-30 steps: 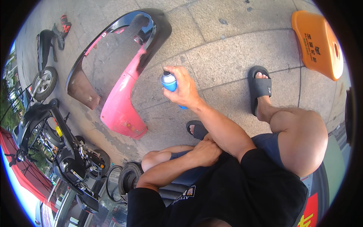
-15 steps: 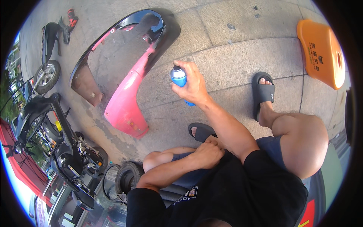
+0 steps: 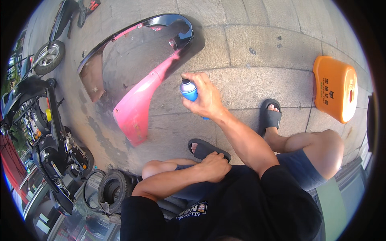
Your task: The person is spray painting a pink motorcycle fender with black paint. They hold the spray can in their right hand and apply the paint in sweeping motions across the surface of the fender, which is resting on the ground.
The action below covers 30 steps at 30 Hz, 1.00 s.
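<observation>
Over grey stone paving (image 3: 257,48), the right hand (image 3: 205,96) grips a blue cylindrical spray can with a silver dome and black nozzle (image 3: 189,91); its fingers are wrapped closely around the can, the index finger at the nozzle. The left hand (image 3: 215,166) lies low before the lap, its fingers curled, and I cannot tell whether they hold anything.

Beyond the can, apart from it, a large U-shaped plastic panel in glossy black and pink (image 3: 138,104) lies on the paving. Judged by colour, the coverage looks partial: black takes in the far bend and the long outer edge, then fades with a soft border into pink on the nearer arm. Pink also shows along the inner edge, and the broad near end bears no visible black. Whether the black came from this can is not shown.

The slabs are jointed, with dark stains. At the right stands an orange plastic stool (image 3: 339,90); at the left are a partly stripped black scooter (image 3: 56,156) and a worn black rubber tyre (image 3: 113,188).
</observation>
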{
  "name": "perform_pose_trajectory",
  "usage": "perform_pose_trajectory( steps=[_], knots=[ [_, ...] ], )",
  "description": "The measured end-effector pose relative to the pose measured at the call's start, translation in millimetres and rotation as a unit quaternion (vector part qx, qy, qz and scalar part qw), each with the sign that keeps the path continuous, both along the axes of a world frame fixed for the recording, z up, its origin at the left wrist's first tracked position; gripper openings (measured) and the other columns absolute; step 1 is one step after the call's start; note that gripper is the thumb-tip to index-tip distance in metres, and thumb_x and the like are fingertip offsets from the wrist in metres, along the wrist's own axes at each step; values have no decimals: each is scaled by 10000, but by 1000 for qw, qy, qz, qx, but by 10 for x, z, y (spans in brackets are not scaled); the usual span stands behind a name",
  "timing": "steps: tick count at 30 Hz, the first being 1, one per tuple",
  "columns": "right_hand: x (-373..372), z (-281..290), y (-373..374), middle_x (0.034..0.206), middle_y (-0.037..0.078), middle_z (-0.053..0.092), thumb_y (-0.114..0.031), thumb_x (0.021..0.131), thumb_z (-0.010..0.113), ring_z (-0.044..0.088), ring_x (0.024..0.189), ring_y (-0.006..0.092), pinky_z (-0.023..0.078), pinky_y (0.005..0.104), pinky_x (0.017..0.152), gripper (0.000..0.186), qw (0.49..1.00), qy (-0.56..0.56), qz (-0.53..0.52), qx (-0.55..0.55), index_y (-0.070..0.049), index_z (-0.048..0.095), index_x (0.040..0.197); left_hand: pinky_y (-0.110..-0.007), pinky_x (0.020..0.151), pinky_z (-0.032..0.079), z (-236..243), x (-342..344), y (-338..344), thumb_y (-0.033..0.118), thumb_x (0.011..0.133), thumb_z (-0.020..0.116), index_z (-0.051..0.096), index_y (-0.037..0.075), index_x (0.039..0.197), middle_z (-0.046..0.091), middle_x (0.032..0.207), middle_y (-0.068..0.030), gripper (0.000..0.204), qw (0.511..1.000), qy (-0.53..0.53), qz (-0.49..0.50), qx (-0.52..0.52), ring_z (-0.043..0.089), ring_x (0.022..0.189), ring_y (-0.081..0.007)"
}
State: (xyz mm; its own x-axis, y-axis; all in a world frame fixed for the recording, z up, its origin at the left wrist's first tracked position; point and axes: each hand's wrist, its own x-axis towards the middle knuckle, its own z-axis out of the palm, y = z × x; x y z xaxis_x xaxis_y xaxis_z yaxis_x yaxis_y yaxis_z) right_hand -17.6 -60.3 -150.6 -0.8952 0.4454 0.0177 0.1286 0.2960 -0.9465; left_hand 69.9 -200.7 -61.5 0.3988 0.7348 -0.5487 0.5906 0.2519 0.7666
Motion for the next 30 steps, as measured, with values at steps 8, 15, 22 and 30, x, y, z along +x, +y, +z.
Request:
perform_pose_trajectory(
  steps=[8,15,22,30],
  knots=[
    [-148,70,393,1217,160,628,-126,710,804,632,1144,390,546,469,965,694,998,-48,21,26,-121,558,1359,-424,881,500,343,107,296,197,777,707,733,36,875,717,937,-117,190,997,21,71,10,653,996,-292],
    [-264,97,529,1230,158,620,-156,724,791,636,1131,407,548,493,965,697,988,-58,140,-2,-182,558,1380,-420,877,493,760,50,813,201,777,712,719,45,885,706,917,-102,190,979,88,181,6,634,1009,-283],
    [-267,200,858,1238,161,615,-150,727,772,638,1128,409,552,497,948,692,963,-103,246,28,-190,556,1384,-427,902,493,1467,-172,1204,168,787,713,698,42,848,687,917,-90,141,948,155,277,33,622,1041,-301],
    [-445,168,1129,1277,176,622,-149,726,771,622,1184,410,535,478,1003,726,961,-140,230,66,-194,533,1410,-428,850,521,1175,-450,1298,141,790,697,695,27,805,696,845,-114,115,936,142,308,92,658,969,-299]
  ],
)
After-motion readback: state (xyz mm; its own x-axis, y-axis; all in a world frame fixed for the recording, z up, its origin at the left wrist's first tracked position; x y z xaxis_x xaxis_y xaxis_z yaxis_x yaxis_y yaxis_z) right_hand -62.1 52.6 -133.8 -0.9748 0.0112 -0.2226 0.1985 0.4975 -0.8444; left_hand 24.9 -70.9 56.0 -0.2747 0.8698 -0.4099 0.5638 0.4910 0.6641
